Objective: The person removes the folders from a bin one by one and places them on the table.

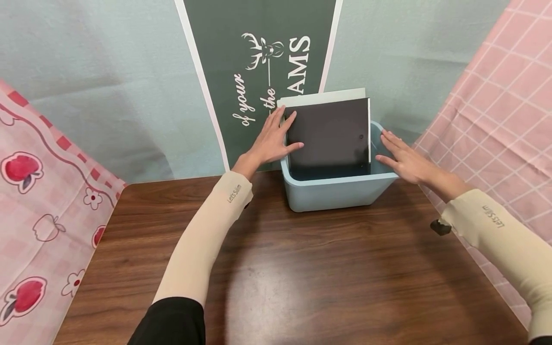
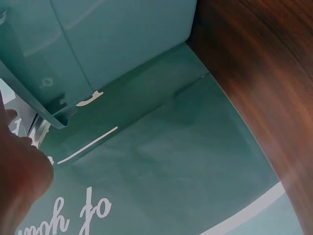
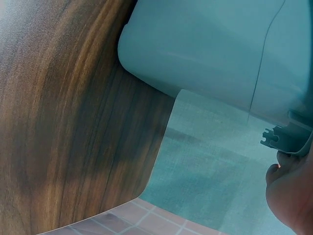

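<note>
A light blue plastic bin (image 1: 336, 194) stands near the back of the table. Upright inside it is a dark grey flat rectangular item (image 1: 327, 136) with a pale right edge and a small round mark. Behind it a whitish panel (image 1: 323, 98) sticks up higher; their lower parts are hidden in the bin. My left hand (image 1: 273, 139) has its fingers spread at the left edge of the dark item, thumb over its face. At the bin's right rim my right hand (image 1: 405, 160) has its fingers extended, close to the rim in the right wrist view too.
The brown wooden table (image 1: 327, 278) reaches toward me. A grey-blue cloth (image 1: 108, 96) with a dark green lettered panel (image 1: 258, 14) hangs behind the bin. Pink patterned cloths stand on the left (image 1: 56, 211) and right (image 1: 509, 110).
</note>
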Tool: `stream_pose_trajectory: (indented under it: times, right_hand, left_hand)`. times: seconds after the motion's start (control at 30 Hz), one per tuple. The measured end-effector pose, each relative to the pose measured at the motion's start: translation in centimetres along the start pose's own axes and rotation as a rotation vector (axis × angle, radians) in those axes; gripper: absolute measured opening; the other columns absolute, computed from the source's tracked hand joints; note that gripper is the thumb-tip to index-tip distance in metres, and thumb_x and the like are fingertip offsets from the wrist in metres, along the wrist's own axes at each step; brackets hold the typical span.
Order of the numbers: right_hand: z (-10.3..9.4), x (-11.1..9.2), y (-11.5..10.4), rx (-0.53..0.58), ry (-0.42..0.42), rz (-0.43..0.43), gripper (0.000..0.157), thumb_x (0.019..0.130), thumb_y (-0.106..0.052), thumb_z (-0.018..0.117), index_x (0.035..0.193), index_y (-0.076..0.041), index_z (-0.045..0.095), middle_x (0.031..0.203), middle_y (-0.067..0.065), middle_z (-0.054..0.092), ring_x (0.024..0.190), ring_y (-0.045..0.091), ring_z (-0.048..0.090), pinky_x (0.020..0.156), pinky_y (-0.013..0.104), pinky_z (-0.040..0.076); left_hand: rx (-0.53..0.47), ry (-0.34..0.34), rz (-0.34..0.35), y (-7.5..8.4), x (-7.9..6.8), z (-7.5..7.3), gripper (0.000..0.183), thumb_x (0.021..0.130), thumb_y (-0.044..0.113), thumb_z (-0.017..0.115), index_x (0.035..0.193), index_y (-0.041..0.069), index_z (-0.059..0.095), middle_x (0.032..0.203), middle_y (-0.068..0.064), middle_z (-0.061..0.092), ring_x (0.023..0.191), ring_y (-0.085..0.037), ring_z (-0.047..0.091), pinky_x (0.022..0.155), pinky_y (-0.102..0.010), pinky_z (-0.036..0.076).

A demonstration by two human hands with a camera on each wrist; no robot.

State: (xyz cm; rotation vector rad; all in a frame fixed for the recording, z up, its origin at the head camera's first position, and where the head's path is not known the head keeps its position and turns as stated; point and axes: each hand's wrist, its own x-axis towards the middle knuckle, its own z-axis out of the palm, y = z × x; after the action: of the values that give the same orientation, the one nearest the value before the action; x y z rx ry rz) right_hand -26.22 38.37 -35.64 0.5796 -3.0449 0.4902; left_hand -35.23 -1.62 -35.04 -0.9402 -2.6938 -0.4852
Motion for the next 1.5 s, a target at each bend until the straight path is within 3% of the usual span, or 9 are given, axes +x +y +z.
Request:
stream_pose_trajectory:
  times: [0.13,0.3,0.4,0.8,1.07,1.3,1.37,1.5]
  right_hand:
    - [0.1,-0.1,0.1,0.002,0.004,0.001,0.074,0.104,-0.045,0.038,0.156,-0.003,0.006,0.164,0.005,-0.008,0.150,0.029,-0.007,0.118,0.058,0.002]
    - [0.1,0.0,0.1,-0.005,0.009,0.003,0.074,0.104,-0.045,0.038,0.156,-0.004,0.006,0.164,0.008,-0.006,0.150,0.027,-0.007,0.117,0.061,0.005]
    - [0.1,0.1,0.0,-0.007,0.007,0.002,0.074,0.104,-0.045,0.038,0.156,-0.003,0.005,0.164,0.009,-0.006,0.150,0.027,-0.008,0.117,0.060,0.005]
    - [0.0,0.1,-0.1,-0.007,0.000,0.009,0.074,0.104,-0.044,0.039,0.156,-0.004,0.005,0.164,0.006,-0.008,0.150,0.028,-0.007,0.117,0.059,0.006]
    - [0.1,0.0,0.0,-0.005,0.001,0.013,0.075,0.104,-0.045,0.039,0.157,-0.004,0.005,0.164,0.008,-0.006,0.150,0.027,-0.007,0.117,0.059,0.006]
    - [0.1,0.0,0.1,0.000,0.007,0.018,0.075,0.104,-0.045,0.040,0.157,-0.005,0.006,0.164,0.008,-0.005,0.150,0.026,-0.007,0.118,0.059,0.006]
    - [0.1,0.0,0.1,0.004,0.009,0.019,0.075,0.104,-0.045,0.040,0.157,-0.005,0.007,0.164,0.008,-0.004,0.150,0.026,-0.007,0.118,0.058,0.006]
    - [0.1,0.0,-0.1,0.008,0.009,0.018,0.074,0.104,-0.045,0.039,0.157,-0.005,0.006,0.164,0.010,-0.003,0.150,0.026,-0.006,0.118,0.059,0.005]
  left_hand:
    - [-0.066,0.031,0.015,0.0,-0.2,0.2,0.086,0.089,0.060,0.059,0.158,0.025,0.019,0.164,-0.006,-0.005,0.151,-0.020,-0.003,0.122,-0.043,0.007]
    - [-0.227,0.057,0.007,0.3,-0.5,0.3,0.080,0.089,0.045,0.068,0.155,0.027,0.028,0.164,0.002,-0.007,0.150,-0.016,0.012,0.113,-0.039,0.033]
    - [-0.300,0.080,0.019,0.4,-0.6,0.5,0.076,0.089,0.035,0.072,0.153,0.026,0.033,0.163,0.004,-0.007,0.147,-0.016,0.023,0.107,-0.036,0.041]
    - [-0.489,0.157,0.068,1.1,-0.2,1.1,0.072,0.082,0.010,0.078,0.147,0.016,0.046,0.163,0.001,-0.005,0.126,-0.020,0.052,0.100,-0.026,0.047]
    - [-0.475,0.115,0.081,1.6,-0.1,1.3,0.075,0.083,0.011,0.078,0.149,0.020,0.043,0.157,-0.006,0.021,0.129,-0.016,0.043,0.094,-0.026,0.050]
    - [-0.470,0.118,0.110,1.9,0.2,0.9,0.076,0.081,0.013,0.080,0.148,0.020,0.044,0.147,-0.009,0.034,0.090,-0.017,0.052,0.076,-0.026,0.048]
    - [-0.473,0.111,0.108,2.1,0.3,0.8,0.077,0.080,0.015,0.081,0.148,0.022,0.044,0.146,-0.009,0.036,0.089,-0.017,0.051,0.078,-0.027,0.046]
    - [-0.479,0.078,0.098,2.3,0.5,0.6,0.079,0.079,0.018,0.083,0.147,0.026,0.045,0.144,-0.007,0.042,0.115,-0.017,0.050,0.099,-0.028,0.043]
